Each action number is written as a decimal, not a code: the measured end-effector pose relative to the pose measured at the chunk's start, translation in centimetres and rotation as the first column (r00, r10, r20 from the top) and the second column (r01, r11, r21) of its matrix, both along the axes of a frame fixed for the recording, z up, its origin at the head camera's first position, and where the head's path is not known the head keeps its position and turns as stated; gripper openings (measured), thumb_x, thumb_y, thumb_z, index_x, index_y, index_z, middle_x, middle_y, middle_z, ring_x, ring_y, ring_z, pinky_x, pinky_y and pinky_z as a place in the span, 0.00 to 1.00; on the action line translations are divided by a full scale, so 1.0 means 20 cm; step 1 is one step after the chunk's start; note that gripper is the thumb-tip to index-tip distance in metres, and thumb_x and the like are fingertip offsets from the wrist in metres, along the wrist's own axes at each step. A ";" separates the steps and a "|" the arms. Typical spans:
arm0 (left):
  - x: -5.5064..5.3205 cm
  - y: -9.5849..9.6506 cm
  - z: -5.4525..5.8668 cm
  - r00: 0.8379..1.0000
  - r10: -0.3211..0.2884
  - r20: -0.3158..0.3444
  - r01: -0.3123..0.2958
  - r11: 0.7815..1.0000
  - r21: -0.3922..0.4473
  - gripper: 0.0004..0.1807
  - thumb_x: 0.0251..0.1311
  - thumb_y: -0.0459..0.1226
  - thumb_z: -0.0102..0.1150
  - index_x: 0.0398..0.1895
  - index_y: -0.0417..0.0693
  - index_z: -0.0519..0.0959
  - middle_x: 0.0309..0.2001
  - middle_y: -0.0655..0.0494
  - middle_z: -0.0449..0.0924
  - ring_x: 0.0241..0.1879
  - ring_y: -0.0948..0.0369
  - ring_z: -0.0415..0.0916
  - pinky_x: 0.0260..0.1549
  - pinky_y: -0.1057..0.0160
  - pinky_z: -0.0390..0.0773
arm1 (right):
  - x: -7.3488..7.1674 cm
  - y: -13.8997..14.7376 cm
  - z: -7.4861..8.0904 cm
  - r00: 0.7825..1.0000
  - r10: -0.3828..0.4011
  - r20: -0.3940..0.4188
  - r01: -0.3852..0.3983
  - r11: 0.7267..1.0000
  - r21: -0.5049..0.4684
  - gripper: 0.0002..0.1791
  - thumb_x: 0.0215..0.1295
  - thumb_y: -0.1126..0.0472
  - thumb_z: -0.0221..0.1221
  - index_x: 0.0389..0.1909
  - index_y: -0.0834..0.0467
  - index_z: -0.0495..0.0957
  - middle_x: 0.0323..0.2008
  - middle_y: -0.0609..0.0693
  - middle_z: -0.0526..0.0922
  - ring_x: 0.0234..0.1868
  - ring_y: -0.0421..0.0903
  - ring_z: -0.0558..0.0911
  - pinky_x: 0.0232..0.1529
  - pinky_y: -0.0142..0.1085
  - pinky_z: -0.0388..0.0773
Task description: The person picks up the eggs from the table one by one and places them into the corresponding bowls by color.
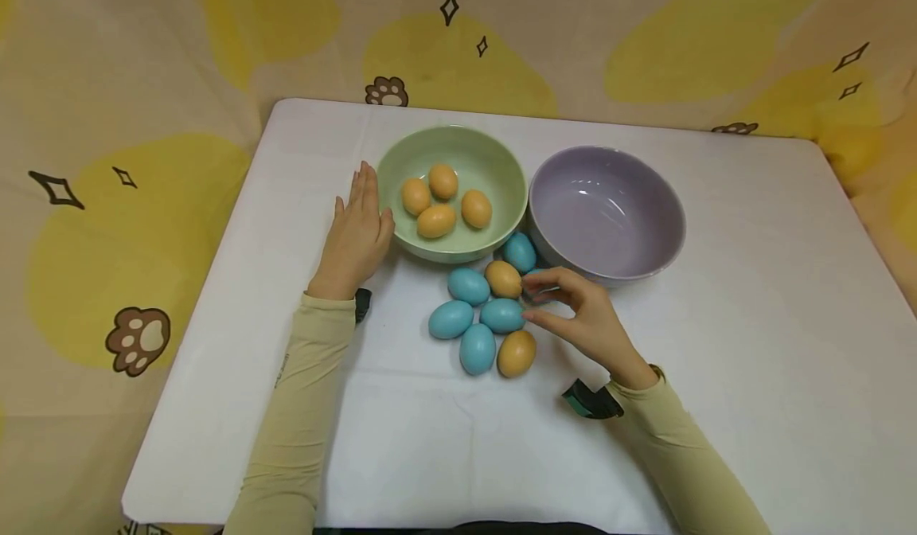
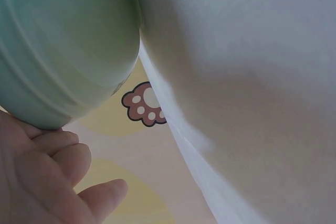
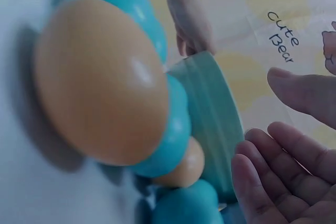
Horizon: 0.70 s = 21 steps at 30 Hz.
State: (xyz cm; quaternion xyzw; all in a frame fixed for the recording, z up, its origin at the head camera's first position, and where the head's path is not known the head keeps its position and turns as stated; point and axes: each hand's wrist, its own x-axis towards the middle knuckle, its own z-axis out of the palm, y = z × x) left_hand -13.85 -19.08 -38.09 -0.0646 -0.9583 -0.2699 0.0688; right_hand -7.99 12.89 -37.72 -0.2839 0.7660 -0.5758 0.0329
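My left hand [image 1: 354,236] rests its straight fingers against the left side of the green bowl [image 1: 505,149]; the left wrist view shows the fingertips [image 2: 68,139] at the bowl's outer wall [image 2: 79,40]. Several orange eggs [image 1: 436,221] lie in that bowl. In front of it, several blue eggs [image 1: 478,349] and two orange eggs [image 1: 517,353] sit close together on the table. My right hand [image 1: 583,320] hovers at their right side, thumb and fingers apart with nothing between them in the right wrist view. Its fingers partly hide one blue egg in the head view.
A purple bowl [image 1: 609,216] stands just right of the green one, with no eggs in it. Both bowls are on a white-covered table [image 1: 759,344]. Behind the table hangs a yellow-patterned cloth [image 1: 573,33].
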 end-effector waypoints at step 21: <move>0.00 0.00 0.00 1.000 0.001 0.008 -0.001 1.000 -0.015 0.34 0.72 0.41 0.33 0.73 0.32 0.38 0.74 0.41 0.33 0.73 0.51 0.33 0.65 0.39 0.40 | 0.09 0.08 -0.15 0.989 0.110 0.101 -0.116 0.991 0.058 0.21 0.46 0.71 0.71 0.45 0.65 0.79 0.42 0.57 0.82 0.43 0.47 0.81 0.47 0.39 0.77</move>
